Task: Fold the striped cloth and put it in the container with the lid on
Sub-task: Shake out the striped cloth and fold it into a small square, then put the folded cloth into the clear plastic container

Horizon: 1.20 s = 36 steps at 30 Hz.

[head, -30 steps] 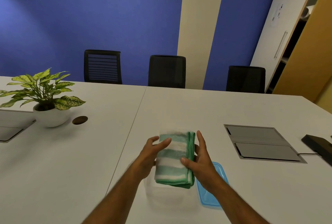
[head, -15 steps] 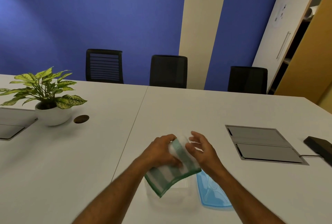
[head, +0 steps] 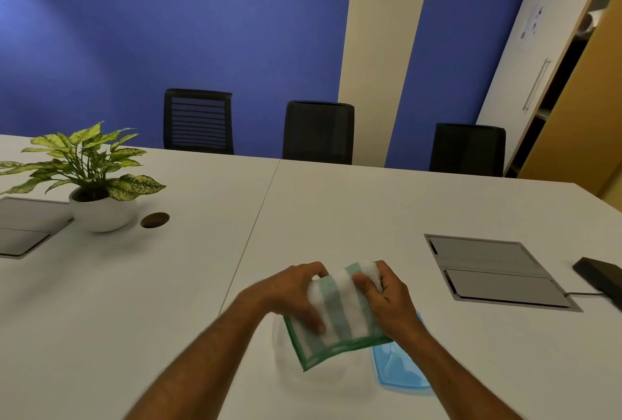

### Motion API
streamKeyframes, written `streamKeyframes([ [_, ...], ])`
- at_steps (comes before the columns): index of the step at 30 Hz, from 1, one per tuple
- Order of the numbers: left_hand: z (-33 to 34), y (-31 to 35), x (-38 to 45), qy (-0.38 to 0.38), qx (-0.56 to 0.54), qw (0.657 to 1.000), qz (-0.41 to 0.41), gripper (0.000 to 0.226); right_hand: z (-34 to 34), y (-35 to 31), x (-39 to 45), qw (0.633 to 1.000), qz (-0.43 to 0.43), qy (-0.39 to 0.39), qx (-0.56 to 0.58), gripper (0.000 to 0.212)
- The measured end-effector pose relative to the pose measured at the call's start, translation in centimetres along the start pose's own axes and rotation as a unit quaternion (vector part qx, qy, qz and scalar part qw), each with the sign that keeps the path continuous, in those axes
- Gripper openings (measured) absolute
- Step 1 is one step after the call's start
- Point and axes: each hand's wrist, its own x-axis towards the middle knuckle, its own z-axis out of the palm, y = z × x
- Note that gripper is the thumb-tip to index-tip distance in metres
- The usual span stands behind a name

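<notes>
Head view: both hands hold the folded cloth (head: 340, 312) above the near part of the white table (head: 353, 211). The left hand (head: 292, 295) grips its left side, fingers (head: 314, 320) closed over the top. The right hand (head: 387, 298) grips the far right corner, fingers (head: 365, 283) curled into the fabric. The cloth hangs just over the clear container (head: 286, 355), which stands open on the table. The blue lid (head: 400, 372) lies flat beside the container, on its right. At far left there is a plant (head: 91, 177) in a white pot. 3 black chairs (head: 318, 131) stand behind the table.
</notes>
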Motion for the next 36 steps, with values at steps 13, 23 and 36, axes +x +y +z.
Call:
streamKeyframes([
  [13,2.9,-4.5,-0.5,0.200,-0.497,0.842,-0.063,0.041,0.5,1.8,1.1,0.981,0.139,0.050,0.129,0.038],
  [23,4.1,-6.8,-0.4,0.206,-0.487,0.845,-0.082,0.022,0.2,5.1,1.7,0.943,0.234,-0.058,0.228,0.026],
  [36,5.3,-9.7,2.5,0.068,-0.322,0.934,-0.140,0.067,2.4,7.1,3.1,0.953,0.239,-0.180,0.052,0.054],
])
